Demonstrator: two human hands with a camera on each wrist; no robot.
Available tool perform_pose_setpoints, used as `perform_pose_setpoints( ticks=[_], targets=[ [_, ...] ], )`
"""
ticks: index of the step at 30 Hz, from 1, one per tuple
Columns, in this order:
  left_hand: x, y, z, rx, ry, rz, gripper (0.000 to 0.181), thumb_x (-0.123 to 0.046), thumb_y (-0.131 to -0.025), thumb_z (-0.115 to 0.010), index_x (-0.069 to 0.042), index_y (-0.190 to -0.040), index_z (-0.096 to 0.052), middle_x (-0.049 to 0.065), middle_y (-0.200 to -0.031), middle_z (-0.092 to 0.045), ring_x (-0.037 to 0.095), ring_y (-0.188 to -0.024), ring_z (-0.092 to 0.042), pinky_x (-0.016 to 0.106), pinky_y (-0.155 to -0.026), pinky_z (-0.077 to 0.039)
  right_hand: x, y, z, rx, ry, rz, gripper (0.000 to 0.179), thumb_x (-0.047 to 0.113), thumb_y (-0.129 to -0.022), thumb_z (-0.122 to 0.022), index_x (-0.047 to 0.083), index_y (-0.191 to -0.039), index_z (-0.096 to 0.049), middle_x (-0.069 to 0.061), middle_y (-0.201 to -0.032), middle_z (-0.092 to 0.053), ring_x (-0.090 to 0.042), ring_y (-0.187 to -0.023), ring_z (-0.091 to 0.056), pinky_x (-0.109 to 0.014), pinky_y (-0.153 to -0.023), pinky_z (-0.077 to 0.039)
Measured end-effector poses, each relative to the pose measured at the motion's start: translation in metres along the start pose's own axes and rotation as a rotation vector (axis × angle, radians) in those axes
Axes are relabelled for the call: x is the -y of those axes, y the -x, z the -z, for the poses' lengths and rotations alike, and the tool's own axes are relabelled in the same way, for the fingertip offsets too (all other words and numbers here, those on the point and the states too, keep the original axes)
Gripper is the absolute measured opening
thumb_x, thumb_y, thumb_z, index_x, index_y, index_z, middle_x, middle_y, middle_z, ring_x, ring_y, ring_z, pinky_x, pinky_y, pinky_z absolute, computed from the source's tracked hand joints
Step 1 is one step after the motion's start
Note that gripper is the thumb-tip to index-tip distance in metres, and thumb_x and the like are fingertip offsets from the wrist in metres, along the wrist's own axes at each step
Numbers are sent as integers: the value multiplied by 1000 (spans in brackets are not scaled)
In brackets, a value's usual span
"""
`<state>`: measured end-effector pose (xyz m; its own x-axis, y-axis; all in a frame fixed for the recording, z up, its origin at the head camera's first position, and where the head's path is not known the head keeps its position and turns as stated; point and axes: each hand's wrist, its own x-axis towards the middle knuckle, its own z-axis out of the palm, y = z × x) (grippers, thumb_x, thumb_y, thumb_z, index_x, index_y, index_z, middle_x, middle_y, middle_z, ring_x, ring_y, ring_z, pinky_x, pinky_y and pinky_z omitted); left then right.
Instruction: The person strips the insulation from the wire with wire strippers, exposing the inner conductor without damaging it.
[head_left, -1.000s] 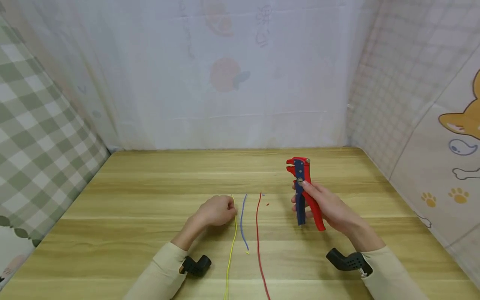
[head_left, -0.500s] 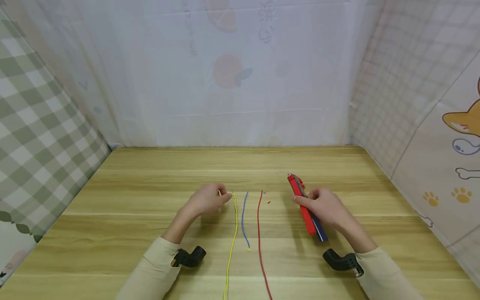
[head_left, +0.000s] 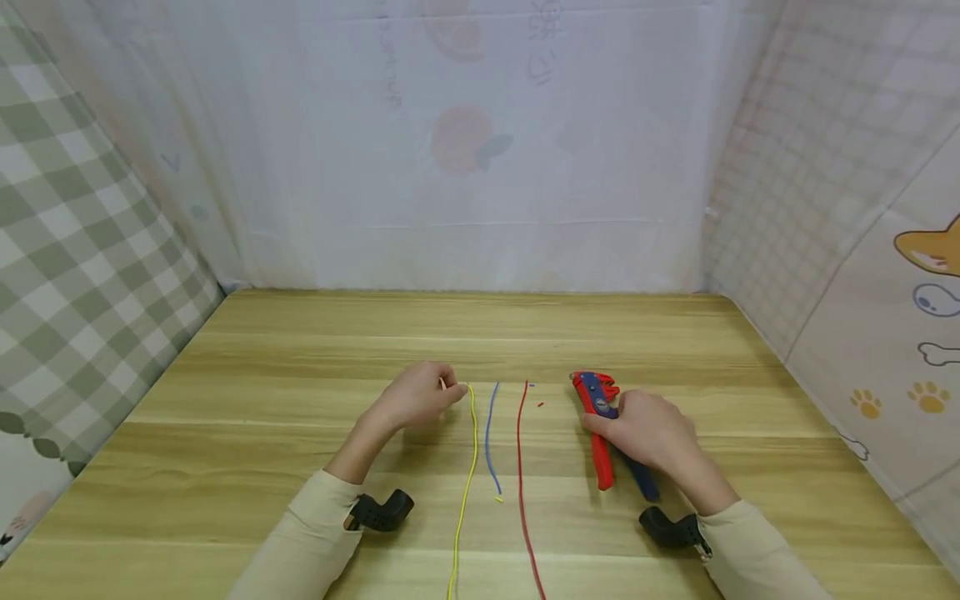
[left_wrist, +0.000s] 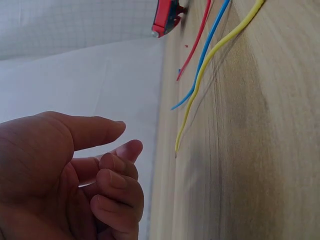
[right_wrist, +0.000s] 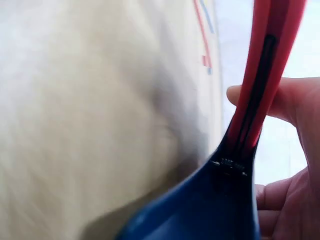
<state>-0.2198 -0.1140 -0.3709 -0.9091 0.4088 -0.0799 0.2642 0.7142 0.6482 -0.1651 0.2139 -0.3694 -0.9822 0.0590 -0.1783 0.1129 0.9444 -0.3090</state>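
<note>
My right hand [head_left: 656,429] grips a red and blue wire stripper [head_left: 602,458], its head pointing away from me and low over the table. In the right wrist view, the thumb lies against the red handle [right_wrist: 250,100], beside the blue handle [right_wrist: 200,205]. My left hand [head_left: 416,398] hovers just left of the far end of a yellow wire [head_left: 473,450]. From the left wrist view, its fingers are loosely bent, the thumb apart and nothing between them. That wire's tip [left_wrist: 176,150] shows a little bare metal. A short blue wire [head_left: 488,437] and a long red wire [head_left: 520,467] lie alongside.
Small cut pieces lie about on the wooden table [head_left: 300,350]: a blue bit [head_left: 532,386] and a red bit [head_left: 541,405] right of the red wire, and a yellow bit [head_left: 498,500] by the blue wire's near end. A white curtain [head_left: 337,200] hangs behind.
My left hand has let go of the yellow wire and drawn back up and left. The wire stripper has been turned in my right hand and lowered towards the table.
</note>
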Motion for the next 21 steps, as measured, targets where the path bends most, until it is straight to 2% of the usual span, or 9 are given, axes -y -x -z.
perform_pose_setpoints(
  ticks=[9, 14, 18, 21],
  targets=[
    [-5, -2, -4, 3, -7, -12, 24, -28, -106, -61, -9, -92, -69, -5, -56, -44, 10, -52, -40, 26, -56, -36, -1, 1, -8, -56, 36, -13, 57, 64, -87, -70, 12, -71, -53, -3, -67, -52, -22, -58, -53, -33, -48, -36],
    [-6, -3, -4, 1, -9, -21, 24, -27, -105, -62, -9, -91, -69, -5, -58, -46, 10, -54, -40, 26, -56, -36, 0, 1, -11, -63, 38, 18, 57, 63, -90, -70, 11, -72, -53, -3, -65, -51, -20, -54, -52, -31, -47, -35],
    [-6, -2, -3, 7, -1, -7, 24, -28, -105, -62, -9, -93, -69, -5, -57, -46, 11, -53, -40, 26, -55, -35, -1, 5, 0, -54, 11, 32, 61, 64, -95, -64, 14, -65, -48, 2, -57, -42, -17, -50, -44, -28, -47, -29],
    [-7, -1, 1, -12, -1, -5, 23, -30, -106, -61, -11, -98, -71, -2, -62, -53, 12, -54, -46, 28, -56, -39, -3, 12, 21, -84, -32, 45, 62, 66, -100, -57, 12, -70, -53, 2, -59, -44, -17, -53, -44, -28, -49, -30]
  ],
)
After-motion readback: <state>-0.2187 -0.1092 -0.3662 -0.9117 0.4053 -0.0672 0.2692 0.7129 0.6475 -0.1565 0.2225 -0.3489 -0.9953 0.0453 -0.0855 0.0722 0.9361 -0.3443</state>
